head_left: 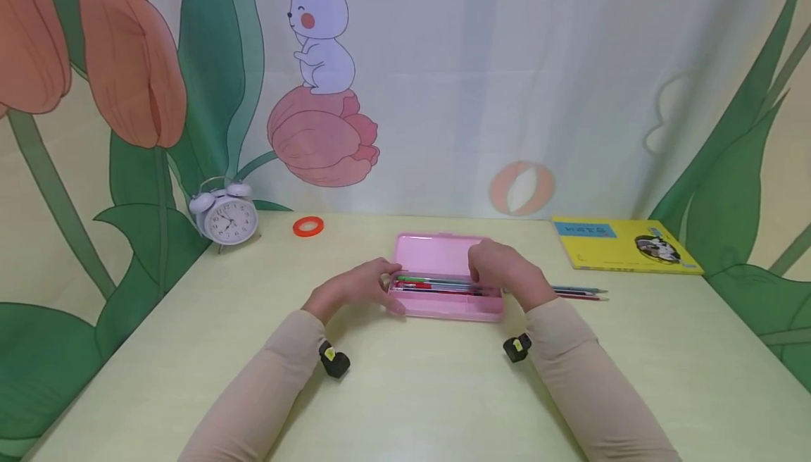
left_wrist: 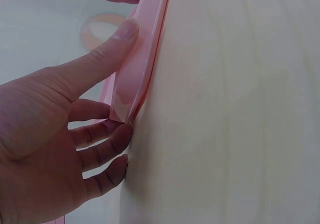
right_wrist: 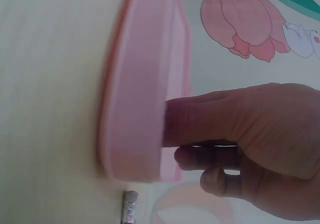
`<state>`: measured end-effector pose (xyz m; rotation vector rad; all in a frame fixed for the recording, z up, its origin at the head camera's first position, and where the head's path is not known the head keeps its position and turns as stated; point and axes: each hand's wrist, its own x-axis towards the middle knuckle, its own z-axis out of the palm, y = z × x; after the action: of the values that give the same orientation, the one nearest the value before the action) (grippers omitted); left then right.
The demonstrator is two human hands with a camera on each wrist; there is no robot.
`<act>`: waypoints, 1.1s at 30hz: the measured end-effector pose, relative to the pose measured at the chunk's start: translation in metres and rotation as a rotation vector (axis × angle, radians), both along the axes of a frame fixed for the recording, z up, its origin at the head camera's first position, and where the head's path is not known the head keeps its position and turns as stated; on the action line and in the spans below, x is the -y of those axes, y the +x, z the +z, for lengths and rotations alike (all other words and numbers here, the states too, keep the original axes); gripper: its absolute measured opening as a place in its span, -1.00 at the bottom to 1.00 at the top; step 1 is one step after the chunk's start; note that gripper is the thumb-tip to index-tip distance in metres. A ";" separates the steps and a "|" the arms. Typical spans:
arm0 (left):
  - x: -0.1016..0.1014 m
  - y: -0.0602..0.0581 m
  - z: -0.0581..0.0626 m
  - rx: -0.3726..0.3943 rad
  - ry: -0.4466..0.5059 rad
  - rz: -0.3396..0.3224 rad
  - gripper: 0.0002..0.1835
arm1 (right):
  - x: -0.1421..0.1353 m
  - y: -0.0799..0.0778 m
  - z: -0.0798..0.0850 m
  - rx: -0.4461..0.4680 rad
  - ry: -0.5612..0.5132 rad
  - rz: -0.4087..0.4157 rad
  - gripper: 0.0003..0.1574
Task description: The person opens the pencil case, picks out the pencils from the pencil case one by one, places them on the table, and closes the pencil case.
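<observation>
An open pink pencil case [head_left: 437, 305] lies on the table with its lid [head_left: 431, 253] tipped back. Several pens [head_left: 437, 284] in green, red and dark colours lie lengthwise inside it. My left hand [head_left: 364, 284] holds the case by its left end; in the left wrist view the thumb [left_wrist: 112, 49] lies along the front wall and the other fingers bend round the end. My right hand [head_left: 503, 265] reaches down into the right part of the case. Its fingertips are hidden behind the wall in the right wrist view, so I cannot tell whether they pinch a pen.
Several pencils [head_left: 579, 294] lie on the table just right of the case, partly behind my right wrist. A yellow book [head_left: 608, 247] lies at the back right. A white alarm clock [head_left: 229, 219] and an orange-red ring [head_left: 308, 227] are at the back left.
</observation>
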<state>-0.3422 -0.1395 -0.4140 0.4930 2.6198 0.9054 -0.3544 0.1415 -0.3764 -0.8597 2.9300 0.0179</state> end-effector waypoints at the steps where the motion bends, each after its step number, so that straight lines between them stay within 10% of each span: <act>1: 0.000 0.000 0.000 0.001 0.002 0.001 0.09 | 0.001 0.000 -0.001 -0.002 0.008 -0.005 -0.76; 20: 0.001 -0.003 -0.002 -0.025 -0.014 -0.025 0.07 | 0.003 0.003 0.004 0.101 -0.003 -0.039 -0.90; 33: 0.000 -0.004 -0.002 -0.021 -0.004 -0.031 0.07 | 0.015 0.008 0.002 -0.006 -0.053 0.033 -0.95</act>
<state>-0.3467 -0.1391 -0.4163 0.5441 2.6246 0.8902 -0.3463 0.1263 -0.3748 -0.9172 2.9337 -0.0555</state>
